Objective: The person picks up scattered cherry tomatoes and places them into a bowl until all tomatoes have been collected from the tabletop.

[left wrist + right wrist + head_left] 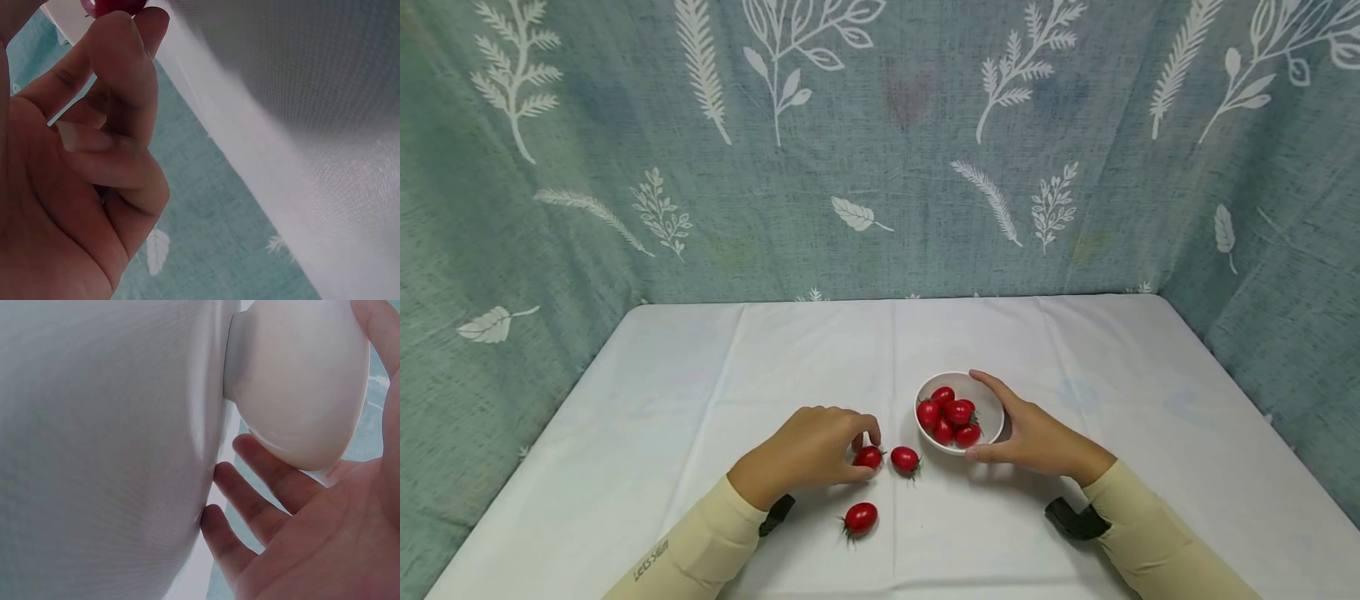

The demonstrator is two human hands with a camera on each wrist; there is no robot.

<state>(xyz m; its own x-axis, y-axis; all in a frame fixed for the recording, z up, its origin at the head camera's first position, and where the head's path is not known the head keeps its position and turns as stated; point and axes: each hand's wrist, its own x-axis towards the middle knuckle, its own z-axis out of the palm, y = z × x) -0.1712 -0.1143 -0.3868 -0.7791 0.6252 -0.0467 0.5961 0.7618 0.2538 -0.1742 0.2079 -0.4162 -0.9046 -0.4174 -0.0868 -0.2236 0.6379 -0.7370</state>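
My left hand [808,450] pinches a red cherry tomato [868,457] between thumb and fingers, low over the white cloth. In the left wrist view, only the underside of that tomato [112,6] shows, at the top edge by the fingertips. Just right of it lies a second cherry tomato [905,460], and a third tomato [861,518] lies nearer the front, green stem attached. My right hand [1037,437] holds a small white bowl [991,410] by its right side, thumb at the near rim and fingers at the far rim. Several cherry tomatoes [958,412] sit inside the bowl.
A white cloth [805,358] with fold creases covers the table. Behind it and along both sides hangs a blue-green curtain [895,167] with white leaf prints. Dark straps [1075,518] circle both wrists over cream sleeves.
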